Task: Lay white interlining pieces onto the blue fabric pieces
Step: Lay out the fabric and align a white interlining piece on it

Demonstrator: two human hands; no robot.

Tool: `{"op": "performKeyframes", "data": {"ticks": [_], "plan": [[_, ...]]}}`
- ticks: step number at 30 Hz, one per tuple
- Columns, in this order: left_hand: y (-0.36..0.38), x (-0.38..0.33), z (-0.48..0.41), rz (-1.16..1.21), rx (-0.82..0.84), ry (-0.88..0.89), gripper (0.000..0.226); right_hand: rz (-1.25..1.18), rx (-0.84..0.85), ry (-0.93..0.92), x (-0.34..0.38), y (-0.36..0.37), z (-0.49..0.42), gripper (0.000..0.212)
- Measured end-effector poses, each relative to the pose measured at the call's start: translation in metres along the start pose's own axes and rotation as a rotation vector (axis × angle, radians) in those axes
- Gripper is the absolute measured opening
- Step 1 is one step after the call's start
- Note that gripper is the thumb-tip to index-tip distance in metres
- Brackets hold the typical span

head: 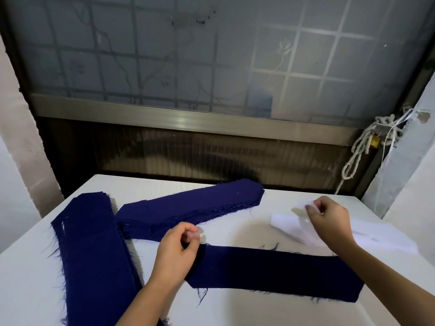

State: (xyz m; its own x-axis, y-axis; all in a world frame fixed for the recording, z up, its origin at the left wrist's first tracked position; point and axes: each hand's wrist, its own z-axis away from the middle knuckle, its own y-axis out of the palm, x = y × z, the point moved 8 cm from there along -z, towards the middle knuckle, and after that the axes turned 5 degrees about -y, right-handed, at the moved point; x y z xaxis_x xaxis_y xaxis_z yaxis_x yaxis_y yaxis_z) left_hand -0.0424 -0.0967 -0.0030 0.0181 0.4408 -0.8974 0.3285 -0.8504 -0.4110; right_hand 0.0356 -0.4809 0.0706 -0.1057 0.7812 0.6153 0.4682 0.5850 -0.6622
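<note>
On the counter's [235,309] left lie two blue stacks, one near [94,250] and one farther [188,208]. At the left end of the single blue piece [275,271], the left hand [176,252] has a curled grip; I cannot tell whether it pinches anything. Further right, the right hand's [329,222] grip pinches a white interlining [306,204] corner above the interlining stack [376,234]. Held by one corner, the thin sheet may fold, drag a second sheet along, or land askew.

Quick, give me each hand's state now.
Left hand: curled; whether it holds anything cannot be told.
Right hand: pinching a white interlining piece.
</note>
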Motion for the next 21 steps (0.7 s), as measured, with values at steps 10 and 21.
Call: {"op": "performKeyframes", "data": {"ticks": [10, 21], "plan": [[0.031, 0.007, 0.011, 0.336, 0.436, -0.194, 0.084, 0.293, 0.155, -0.953, 0.184, 0.073, 0.154, 0.024], [0.032, 0.009, 0.005, 0.059, 0.346, -0.051, 0.024, 0.104, 0.397, -0.574, 0.125, 0.108, 0.135, 0.015]]}}
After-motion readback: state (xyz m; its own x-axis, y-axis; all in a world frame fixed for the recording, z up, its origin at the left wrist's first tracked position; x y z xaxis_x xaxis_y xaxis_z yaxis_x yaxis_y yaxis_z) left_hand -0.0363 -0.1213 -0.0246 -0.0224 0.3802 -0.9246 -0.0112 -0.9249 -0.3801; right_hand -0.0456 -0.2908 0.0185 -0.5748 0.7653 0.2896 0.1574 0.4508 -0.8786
